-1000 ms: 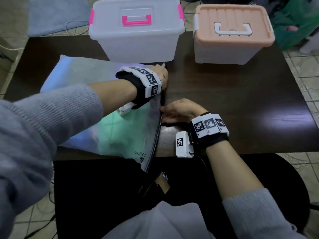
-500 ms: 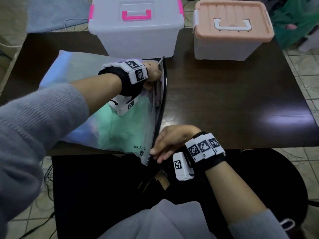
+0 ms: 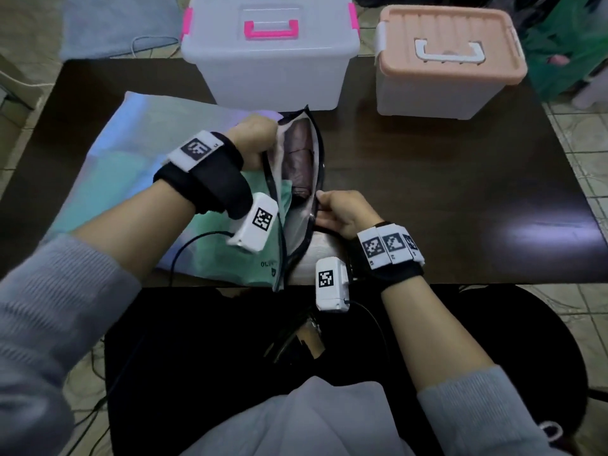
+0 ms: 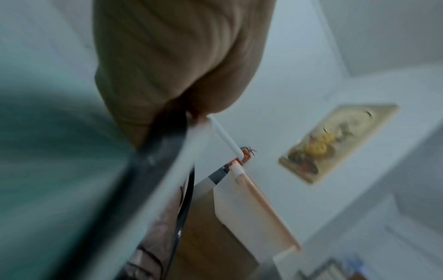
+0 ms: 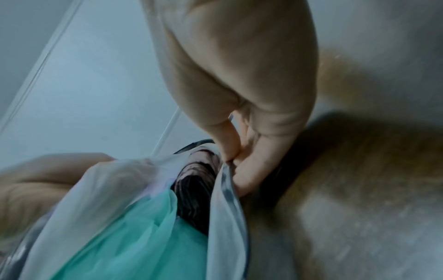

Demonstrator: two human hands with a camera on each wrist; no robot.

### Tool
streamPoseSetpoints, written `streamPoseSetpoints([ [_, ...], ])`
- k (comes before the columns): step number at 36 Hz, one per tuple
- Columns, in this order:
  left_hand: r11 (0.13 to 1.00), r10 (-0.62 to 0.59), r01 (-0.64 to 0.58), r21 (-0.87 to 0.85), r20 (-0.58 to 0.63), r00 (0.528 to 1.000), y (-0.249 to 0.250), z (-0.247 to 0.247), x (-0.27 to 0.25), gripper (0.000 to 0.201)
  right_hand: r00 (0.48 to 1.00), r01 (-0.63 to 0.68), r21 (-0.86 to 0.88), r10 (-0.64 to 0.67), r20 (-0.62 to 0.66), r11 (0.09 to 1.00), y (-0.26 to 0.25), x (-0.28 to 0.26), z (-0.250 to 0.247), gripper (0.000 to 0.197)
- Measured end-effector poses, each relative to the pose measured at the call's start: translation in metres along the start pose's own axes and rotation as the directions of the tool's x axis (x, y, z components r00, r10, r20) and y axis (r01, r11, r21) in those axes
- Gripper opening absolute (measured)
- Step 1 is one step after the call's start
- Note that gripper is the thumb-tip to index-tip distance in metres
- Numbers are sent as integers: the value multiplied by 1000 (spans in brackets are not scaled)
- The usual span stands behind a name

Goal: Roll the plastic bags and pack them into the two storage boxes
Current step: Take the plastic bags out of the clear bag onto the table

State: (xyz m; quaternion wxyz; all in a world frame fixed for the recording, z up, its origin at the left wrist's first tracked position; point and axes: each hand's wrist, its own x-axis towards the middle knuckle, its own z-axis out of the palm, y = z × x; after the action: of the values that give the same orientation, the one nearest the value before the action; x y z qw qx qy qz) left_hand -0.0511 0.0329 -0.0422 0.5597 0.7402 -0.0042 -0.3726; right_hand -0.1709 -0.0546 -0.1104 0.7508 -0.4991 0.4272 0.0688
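You sit at a dark table [image 3: 460, 179] that spans the scene. At its far edge stand two closed storage boxes: a clear box with pink handle [image 3: 269, 57] left of centre, and a box with peach lid [image 3: 447, 60] to its right, apart from it. Both lids are on.

On the left half of the table lies a large zip pouch [image 3: 138, 153], clear with a black-edged mouth, reaching from just in front of the clear box to the near table edge. Its mouth faces right and gapes open. Inside you can see a teal plastic bag [image 3: 210, 258] toward the near side and a dark brown plastic bag [image 3: 301, 159] toward the far side, close to the opening.

Your left hand [image 3: 253, 139] grips the upper lip of the mouth at its far end, fingers curled round it. Your right hand [image 3: 345, 212] pinches the lower lip at the right, thumb against fingers [image 5: 254, 170], just beside the dark bag.
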Motion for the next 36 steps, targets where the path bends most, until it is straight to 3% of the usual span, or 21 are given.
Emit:
streamPoseSetpoints([
  [5,944,-103,128,-303,100,990,1,-25,-2,55,999,13,70,-11,-36,997,0,-1,-2,25],
  [10,908,-85,100,-407,57,995,11,-44,-5,44,997,47,84,-42,-67,995,-11,-3,-18,28],
  [14,849,-18,93,-520,147,989,10,-32,-17,61,995,69,80,-62,-80,994,-26,-2,-40,31],
  [21,756,-19,141,-639,195,981,-9,8,-11,70,979,45,-210,-86,-186,977,-42,1,-85,29],
  [27,751,-5,105,-652,154,988,-17,38,-4,68,944,-6,-525,-168,-283,851,-45,12,-99,19],
  [29,742,15,90,-665,151,988,-20,41,-4,66,900,27,-687,-316,-299,726,-45,10,-98,21],
  [31,736,28,88,-672,160,987,-22,41,-2,66,794,152,-780,-545,-270,607,-50,2,-91,22],
  [33,733,32,84,-675,158,987,-23,40,-2,64,689,332,-761,-694,-209,558,-57,-4,-80,24],
  [34,736,29,84,-672,155,987,-23,40,-1,63,674,392,-734,-717,-181,554,-60,-5,-74,27],
  [36,741,22,86,-666,152,988,-24,40,1,61,713,420,-708,-690,-129,567,-66,-1,-62,37],
])
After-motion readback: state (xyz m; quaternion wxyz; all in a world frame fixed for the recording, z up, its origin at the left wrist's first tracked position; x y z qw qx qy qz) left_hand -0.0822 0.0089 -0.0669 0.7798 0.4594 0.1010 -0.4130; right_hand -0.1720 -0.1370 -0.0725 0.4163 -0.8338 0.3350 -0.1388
